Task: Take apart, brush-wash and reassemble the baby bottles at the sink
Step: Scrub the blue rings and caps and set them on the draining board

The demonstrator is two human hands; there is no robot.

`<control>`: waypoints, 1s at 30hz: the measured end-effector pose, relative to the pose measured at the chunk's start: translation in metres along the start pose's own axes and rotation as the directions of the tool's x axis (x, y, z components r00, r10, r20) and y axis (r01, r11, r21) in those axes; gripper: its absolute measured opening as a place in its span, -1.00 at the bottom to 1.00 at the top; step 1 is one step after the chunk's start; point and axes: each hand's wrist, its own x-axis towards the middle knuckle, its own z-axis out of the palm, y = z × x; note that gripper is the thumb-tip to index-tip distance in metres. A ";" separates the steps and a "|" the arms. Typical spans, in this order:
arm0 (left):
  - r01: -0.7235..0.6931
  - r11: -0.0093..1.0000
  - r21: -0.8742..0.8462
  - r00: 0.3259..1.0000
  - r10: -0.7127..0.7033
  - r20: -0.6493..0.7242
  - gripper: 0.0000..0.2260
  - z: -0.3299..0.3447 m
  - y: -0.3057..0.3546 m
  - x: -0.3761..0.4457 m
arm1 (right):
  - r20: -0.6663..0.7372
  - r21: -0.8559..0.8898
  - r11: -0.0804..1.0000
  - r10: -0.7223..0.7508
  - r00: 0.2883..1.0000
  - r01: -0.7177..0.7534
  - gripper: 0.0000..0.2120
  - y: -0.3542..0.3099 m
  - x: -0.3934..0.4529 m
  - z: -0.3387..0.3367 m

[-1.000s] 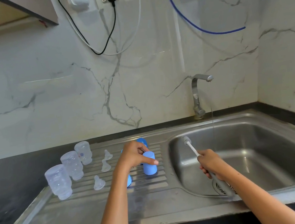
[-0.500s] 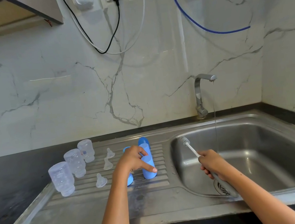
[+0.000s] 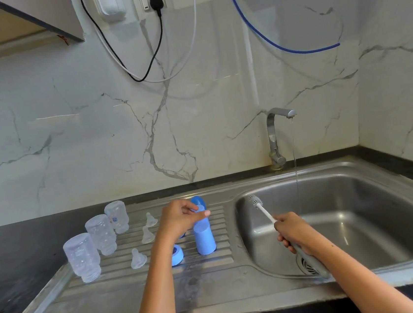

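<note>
Brush [image 3: 260, 205] in right grip [image 3: 295, 231], blue cap [image 3: 204, 237] below left grip [image 3: 181, 219]

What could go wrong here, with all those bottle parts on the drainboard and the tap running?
The left hand is among the upright blue caps; a nudge could topple one toward the sink basin. The forearm passes close over a small clear teat and could sweep it off its spot. The tap runs a thin stream while the right hand holds the brush away from it, wasting water.
</note>
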 end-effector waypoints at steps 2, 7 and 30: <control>-0.050 0.997 -0.061 0.997 0.046 -0.066 -0.81 0.002 0.004 0.000 | -0.002 0.003 1.000 0.008 1.000 -0.008 -0.57 -0.003 -0.001 -0.001; -0.141 0.989 -0.046 0.979 0.133 -0.155 -0.90 0.026 0.024 0.005 | -0.018 0.136 0.986 0.096 0.995 -0.092 -0.65 -0.013 -0.008 -0.020; -0.134 0.980 0.147 0.990 0.138 -0.020 -0.75 0.225 0.122 0.121 | -0.249 -0.254 0.967 -0.041 0.968 -0.024 -0.58 0.038 0.039 -0.141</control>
